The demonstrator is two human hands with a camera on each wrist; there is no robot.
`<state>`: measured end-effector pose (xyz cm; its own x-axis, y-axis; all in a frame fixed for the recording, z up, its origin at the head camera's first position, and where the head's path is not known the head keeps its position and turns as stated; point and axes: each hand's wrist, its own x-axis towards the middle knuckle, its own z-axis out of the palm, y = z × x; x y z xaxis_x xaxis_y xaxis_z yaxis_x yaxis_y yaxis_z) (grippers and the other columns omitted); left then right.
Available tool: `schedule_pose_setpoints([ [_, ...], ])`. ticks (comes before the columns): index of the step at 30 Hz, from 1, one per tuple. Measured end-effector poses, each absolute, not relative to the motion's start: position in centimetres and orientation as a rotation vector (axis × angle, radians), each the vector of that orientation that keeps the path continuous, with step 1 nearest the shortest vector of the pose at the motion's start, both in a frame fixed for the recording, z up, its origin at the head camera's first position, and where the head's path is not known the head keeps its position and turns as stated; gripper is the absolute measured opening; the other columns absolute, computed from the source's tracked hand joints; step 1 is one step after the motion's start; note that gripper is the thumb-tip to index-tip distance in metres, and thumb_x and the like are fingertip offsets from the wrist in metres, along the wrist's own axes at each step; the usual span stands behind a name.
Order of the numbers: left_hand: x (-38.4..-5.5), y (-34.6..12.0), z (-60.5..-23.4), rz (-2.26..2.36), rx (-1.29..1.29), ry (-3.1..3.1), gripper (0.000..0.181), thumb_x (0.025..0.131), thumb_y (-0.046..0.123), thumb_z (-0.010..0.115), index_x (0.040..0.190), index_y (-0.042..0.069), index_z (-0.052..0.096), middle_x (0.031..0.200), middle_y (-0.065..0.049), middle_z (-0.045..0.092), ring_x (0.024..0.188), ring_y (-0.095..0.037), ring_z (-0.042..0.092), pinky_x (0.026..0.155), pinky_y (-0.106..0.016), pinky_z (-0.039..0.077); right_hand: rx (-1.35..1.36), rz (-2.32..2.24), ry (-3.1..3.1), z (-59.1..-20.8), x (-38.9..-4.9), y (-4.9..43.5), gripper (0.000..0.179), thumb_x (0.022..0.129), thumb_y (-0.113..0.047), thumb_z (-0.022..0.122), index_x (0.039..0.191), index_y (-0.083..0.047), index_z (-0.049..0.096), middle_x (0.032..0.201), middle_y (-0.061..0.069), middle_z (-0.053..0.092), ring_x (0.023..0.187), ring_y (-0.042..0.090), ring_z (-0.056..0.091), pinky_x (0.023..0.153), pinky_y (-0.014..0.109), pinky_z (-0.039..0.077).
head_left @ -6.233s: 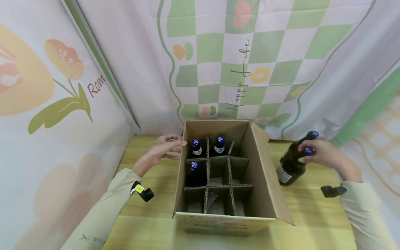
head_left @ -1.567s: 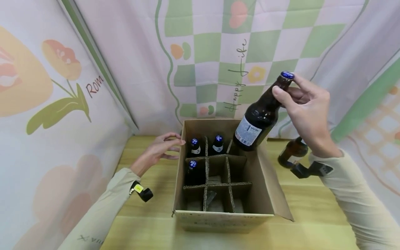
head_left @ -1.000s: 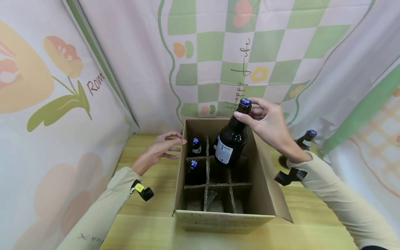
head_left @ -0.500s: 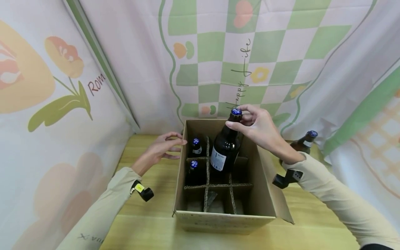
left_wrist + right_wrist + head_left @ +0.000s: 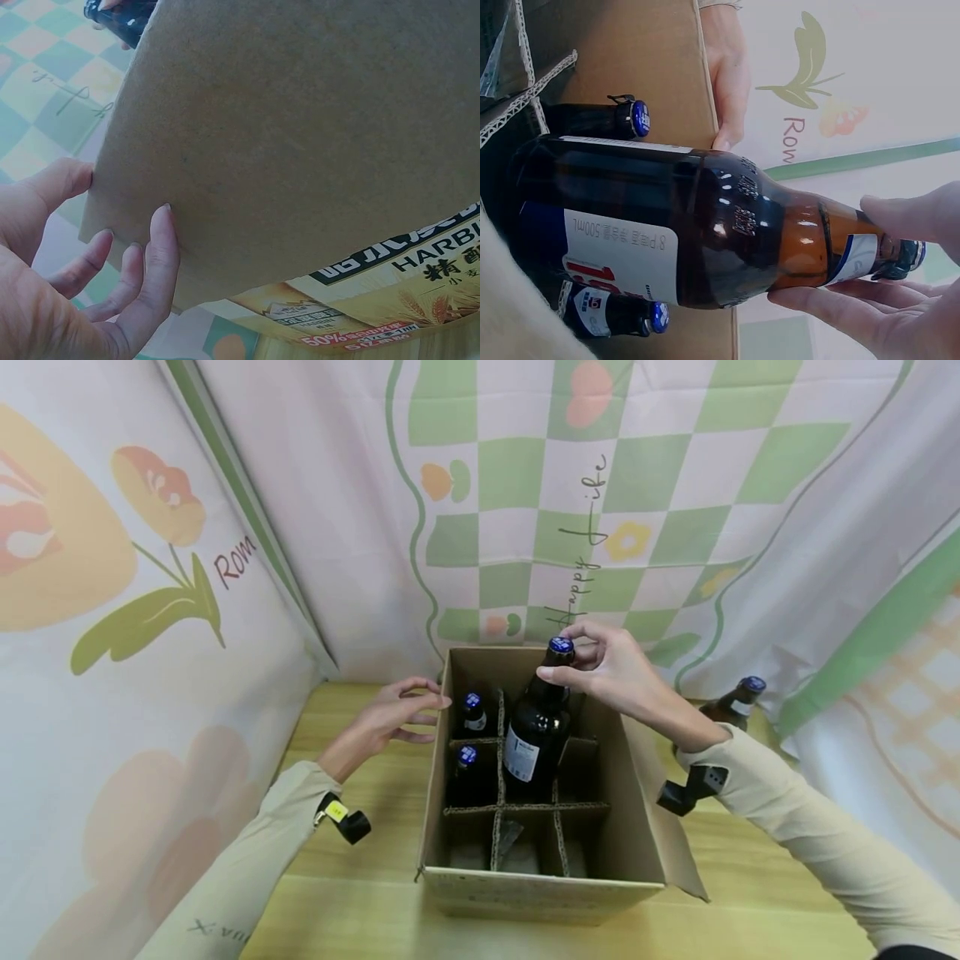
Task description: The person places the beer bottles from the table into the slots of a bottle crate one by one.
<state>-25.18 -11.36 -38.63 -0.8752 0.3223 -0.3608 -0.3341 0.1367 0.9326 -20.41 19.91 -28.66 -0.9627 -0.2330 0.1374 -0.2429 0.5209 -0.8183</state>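
Observation:
My right hand (image 5: pixel 618 672) pinches a brown beer bottle (image 5: pixel 536 731) by its neck, just under the blue cap. The bottle leans slightly, its lower part inside the middle compartment of the divided cardboard box (image 5: pixel 543 893). Its white label (image 5: pixel 622 251) shows in the right wrist view. At the box's left wall, my left hand (image 5: pixel 393 714) touches the rim near the back corner with loosely bent fingers; its thumb and fingertips meet the cardboard in the left wrist view. Capped bottles stand in the back-left (image 5: pixel 474 714) and middle-left (image 5: pixel 467 768) compartments.
Another beer bottle (image 5: pixel 731 703) stands on the wooden table (image 5: pixel 360 902) right of the box, partly behind my right forearm. A side flap (image 5: pixel 667 827) sticks out on the right. Cardboard dividers (image 5: pixel 525 807) split the inside. Printed curtains (image 5: pixel 510 477) hang behind.
My right hand has taken one of the two bottles on the right, carried it left over the box and lowered it into the middle compartment. My left hand has stayed at the rim.

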Motion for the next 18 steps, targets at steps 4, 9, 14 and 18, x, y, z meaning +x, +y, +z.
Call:
schedule_pose_setpoints([
  [4,-25.21,-11.31,-38.52,1.786,-0.004,1.939,0.033,0.095,0.022,0.077,0.123,0.014,0.060,0.138,-0.015,0.067,0.115,-0.035,0.067,0.091,-0.046,0.066,0.452,1.454,-2.763,-28.55,-20.58,20.00,0.046,0.090,-0.020,0.083,0.125,0.001,0.062,0.103,0.016,0.080,0.089,0.012,0.077,0.077,0.019,0.059],
  [9,-25.25,-11.33,-38.45,1.782,0.006,1.949,0.032,0.095,0.022,0.076,0.122,0.014,0.061,0.139,-0.017,0.066,0.107,-0.028,0.069,0.089,-0.044,0.067,0.470,1.418,-2.810,-28.50,-20.79,19.87,0.052,0.089,-0.024,0.085,0.127,0.001,0.061,0.107,0.018,0.079,0.099,0.029,0.077,0.078,0.022,0.061],
  [14,-25.28,-11.32,-38.58,1.779,0.001,1.948,0.033,0.095,0.022,0.077,0.123,0.014,0.061,0.136,-0.016,0.067,0.106,-0.027,0.070,0.086,-0.042,0.067,0.490,1.388,-2.843,-28.63,-20.90,19.70,0.051,0.088,-0.024,0.086,0.126,0.000,0.063,0.106,0.017,0.080,0.098,0.026,0.077,0.076,0.021,0.061],
  [18,-25.31,-11.32,-38.69,1.782,0.002,1.948,0.033,0.095,0.021,0.077,0.123,0.014,0.061,0.137,-0.016,0.067,0.107,-0.029,0.070,0.087,-0.043,0.067,0.542,1.423,-2.849,-28.91,-20.95,19.50,0.049,0.087,-0.018,0.086,0.124,0.003,0.062,0.094,0.014,0.080,0.086,0.020,0.077,0.070,0.023,0.061],
])
